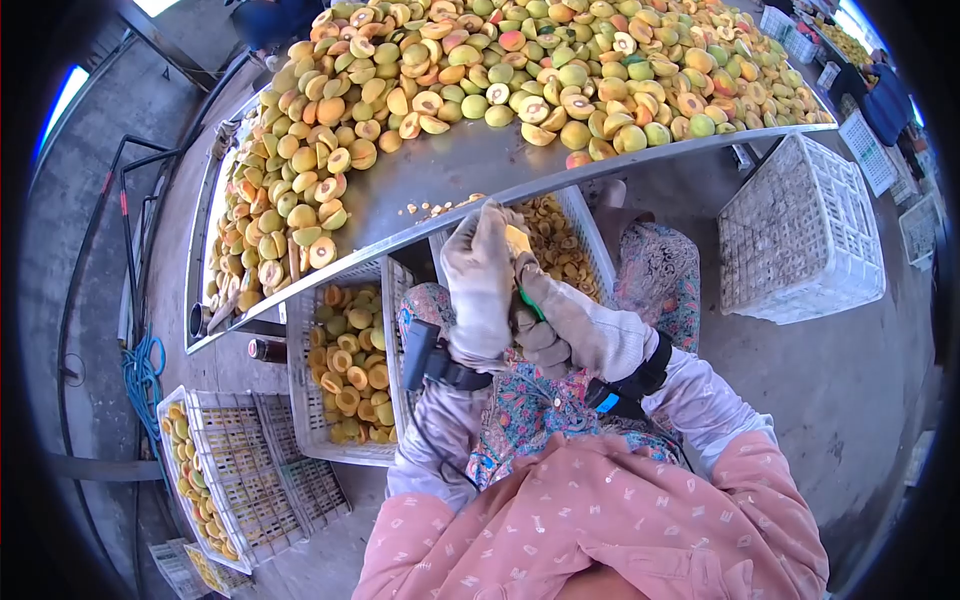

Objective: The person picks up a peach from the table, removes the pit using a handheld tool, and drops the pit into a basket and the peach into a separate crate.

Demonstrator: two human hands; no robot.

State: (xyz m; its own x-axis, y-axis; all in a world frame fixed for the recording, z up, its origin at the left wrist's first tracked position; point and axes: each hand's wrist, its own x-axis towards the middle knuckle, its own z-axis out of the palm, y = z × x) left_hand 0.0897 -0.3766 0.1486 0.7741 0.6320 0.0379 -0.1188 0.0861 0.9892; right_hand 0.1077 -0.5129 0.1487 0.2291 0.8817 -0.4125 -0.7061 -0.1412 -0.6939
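Note:
In pale work gloves, my hands meet just below the edge of the metal table (400, 185). My left hand (478, 265) is closed on a yellow-orange peach half (517, 240). My right hand (570, 315) is wrapped around a tool with a green handle (530, 303); its working end is hidden by the fruit and fingers. Beneath my hands, a crate (588, 235) holds many small brown-yellow pieces that look like pits. Whole and halved peaches (450, 75) are heaped on the table, some cut faces showing pits.
Left of my legs stands a white crate of pitted halves (350, 375). Farther left is another crate (245, 460) with fruit beside it. On the right, a stacked white crate (800, 235) stands on the floor. A blue hose (143, 380) lies left. Another person (885, 105) is at far right.

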